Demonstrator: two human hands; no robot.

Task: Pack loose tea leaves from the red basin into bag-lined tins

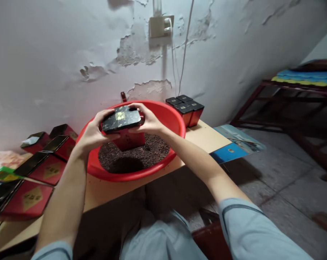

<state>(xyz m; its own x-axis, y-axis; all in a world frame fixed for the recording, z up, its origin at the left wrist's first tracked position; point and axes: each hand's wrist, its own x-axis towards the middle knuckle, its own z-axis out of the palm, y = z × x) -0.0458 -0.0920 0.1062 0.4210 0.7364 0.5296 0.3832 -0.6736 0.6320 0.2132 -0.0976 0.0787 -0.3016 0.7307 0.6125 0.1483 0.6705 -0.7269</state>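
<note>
A red tin (129,141) with a black lid (121,118) and a gold label on top stands in the wide red basin (136,176), over dark loose grains (155,150). My left hand (94,131) grips the lidded tin from its left side. On the right side my right hand (147,121) holds the same tin, fingers wrapped round the lid's edge. The tin's underside is hidden, so I cannot tell whether it rests on the grains.
Several red tins (51,169) lie at the left of the wooden table (104,193). More black-lidded tins (189,108) stand behind the basin's right side. A blue board (231,151) sticks out at the table's right end. Beyond it is a dark wooden frame (285,92).
</note>
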